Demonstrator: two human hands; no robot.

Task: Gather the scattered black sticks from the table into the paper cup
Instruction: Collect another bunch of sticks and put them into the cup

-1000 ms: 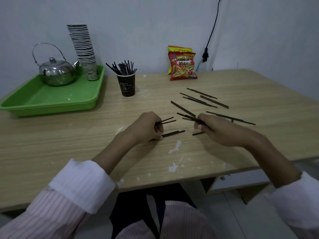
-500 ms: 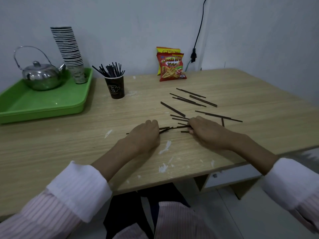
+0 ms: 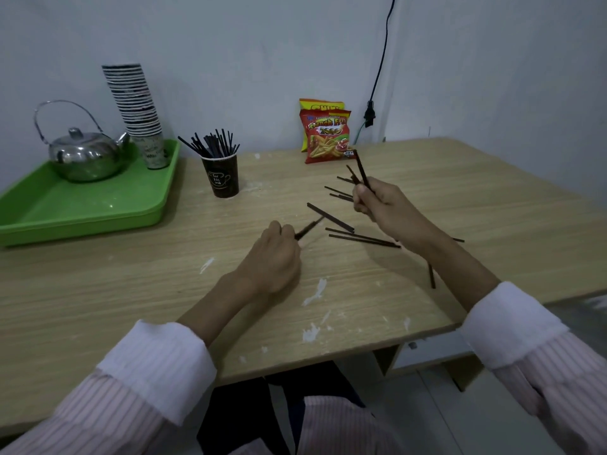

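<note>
A black paper cup [image 3: 221, 177] stands mid-table with several black sticks upright in it. My left hand [image 3: 273, 257] rests low on the table, fingers closed on black sticks [image 3: 307, 228] that point up and right. Raised above the table to the right, my right hand [image 3: 377, 201] grips a few sticks [image 3: 361, 170] that point upward. Several loose sticks [image 3: 363, 238] lie on the wood between and behind my hands; one short stick [image 3: 431, 275] lies near my right forearm.
A green tray [image 3: 82, 208] at the far left holds a steel kettle [image 3: 83, 154] and a tall stack of paper cups [image 3: 138, 110]. Two snack bags [image 3: 326, 134] lean on the wall behind the sticks. A black cable [image 3: 377, 73] hangs down the wall. White smears mark the table's near edge.
My right hand has lifted off the table with sticks and moved back and up. My left hand has turned so its sticks point up and right.
</note>
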